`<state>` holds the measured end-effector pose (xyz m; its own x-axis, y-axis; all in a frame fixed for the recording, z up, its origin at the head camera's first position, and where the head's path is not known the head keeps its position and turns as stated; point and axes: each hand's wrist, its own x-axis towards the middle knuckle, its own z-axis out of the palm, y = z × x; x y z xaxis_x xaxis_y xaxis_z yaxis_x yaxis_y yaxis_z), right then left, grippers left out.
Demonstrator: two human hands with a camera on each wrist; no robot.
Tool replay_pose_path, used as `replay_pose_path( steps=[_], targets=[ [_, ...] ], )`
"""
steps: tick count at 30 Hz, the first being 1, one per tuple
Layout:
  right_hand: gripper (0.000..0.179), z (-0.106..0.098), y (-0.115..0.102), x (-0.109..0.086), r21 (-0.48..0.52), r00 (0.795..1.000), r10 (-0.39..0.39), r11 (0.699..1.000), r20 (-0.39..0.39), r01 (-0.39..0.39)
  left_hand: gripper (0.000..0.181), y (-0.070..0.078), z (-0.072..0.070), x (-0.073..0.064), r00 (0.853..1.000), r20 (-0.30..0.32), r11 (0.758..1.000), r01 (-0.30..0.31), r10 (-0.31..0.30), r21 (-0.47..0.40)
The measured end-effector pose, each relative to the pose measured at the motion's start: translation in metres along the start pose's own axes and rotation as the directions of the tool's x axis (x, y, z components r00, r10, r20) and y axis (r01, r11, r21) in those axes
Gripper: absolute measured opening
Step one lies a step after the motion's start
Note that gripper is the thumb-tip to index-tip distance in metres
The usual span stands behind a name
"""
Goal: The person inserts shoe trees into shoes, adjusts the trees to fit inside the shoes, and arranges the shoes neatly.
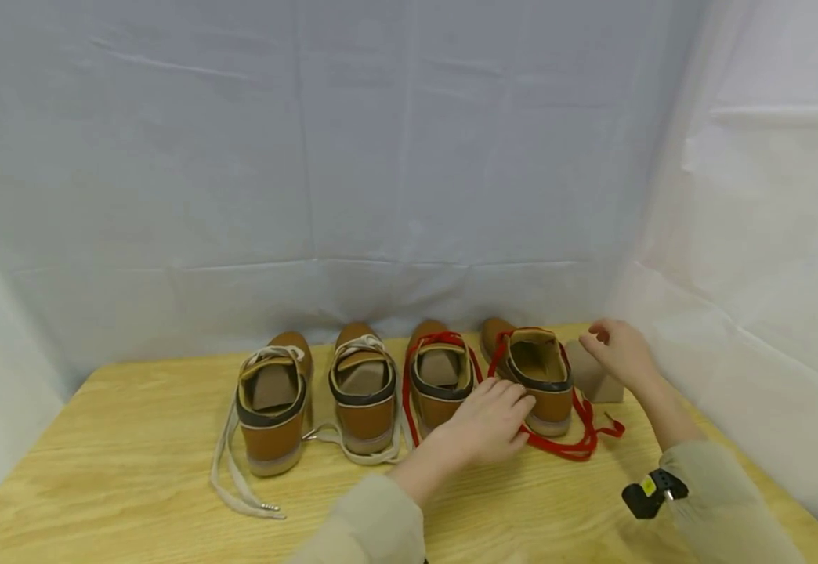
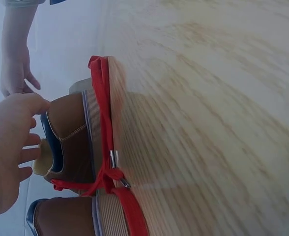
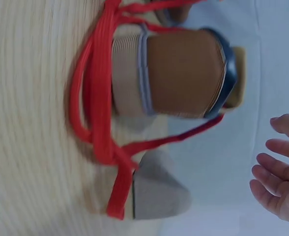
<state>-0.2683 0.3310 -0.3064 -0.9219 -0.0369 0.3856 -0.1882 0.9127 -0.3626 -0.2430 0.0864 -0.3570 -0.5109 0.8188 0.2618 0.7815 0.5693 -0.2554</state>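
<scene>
My left hand (image 1: 488,419) is at the heel of the rightmost brown shoe (image 1: 550,403), its thumb tip right at the dark collar in the left wrist view. That shoe has red laces (image 3: 102,88) trailing behind its heel, and its inside shows bare lining. Beside it stands a grey-brown shoe insert block (image 3: 159,194), rounded on top. My right hand (image 1: 619,352) hovers over this block with fingers loosely bent and nothing between them, as the right wrist view shows. Left of my left hand sits another red-laced shoe (image 1: 437,395), with a similar block inside.
Two brown shoes with cream laces, one farther left (image 1: 273,439) and one nearer the middle (image 1: 363,415), also hold grey-brown blocks. Loose cream laces (image 1: 236,486) trail onto the wooden table (image 1: 134,470). White sheeting (image 1: 240,196) closes off the back and sides.
</scene>
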Motion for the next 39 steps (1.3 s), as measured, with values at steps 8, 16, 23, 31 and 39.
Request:
replay_pose_path(
  steps=[8, 16, 23, 31, 39],
  targets=[
    [0.045, 0.003, 0.026, 0.0, -0.102, 0.988, 0.109, 0.99, 0.106, -0.098, 0.054, 0.004, -0.006, 0.015, 0.998, 0.044, 0.996, 0.04, -0.037, -0.08],
    [0.054, 0.014, 0.044, -0.001, -0.162, 0.965, 0.173, 0.976, 0.199, -0.142, 0.057, 0.006, 0.001, 0.024, 0.994, 0.092, 0.998, 0.055, -0.052, -0.024],
    [0.055, 0.021, 0.053, -0.005, -0.204, 0.943, 0.217, 0.965, 0.255, -0.167, 0.058, 0.008, 0.005, 0.03, 0.995, 0.083, 0.998, 0.055, -0.055, -0.001],
    [0.036, 0.027, 0.054, -0.008, -0.178, 0.931, 0.248, 0.962, 0.267, -0.206, 0.058, 0.009, 0.004, 0.035, 0.991, 0.114, 0.997, 0.077, -0.077, -0.001],
    [0.054, 0.031, 0.052, -0.012, -0.153, 0.906, 0.306, 0.95, 0.294, -0.271, 0.054, 0.007, 0.005, 0.038, 0.989, 0.121, 0.996, 0.087, -0.083, -0.029]
  ],
)
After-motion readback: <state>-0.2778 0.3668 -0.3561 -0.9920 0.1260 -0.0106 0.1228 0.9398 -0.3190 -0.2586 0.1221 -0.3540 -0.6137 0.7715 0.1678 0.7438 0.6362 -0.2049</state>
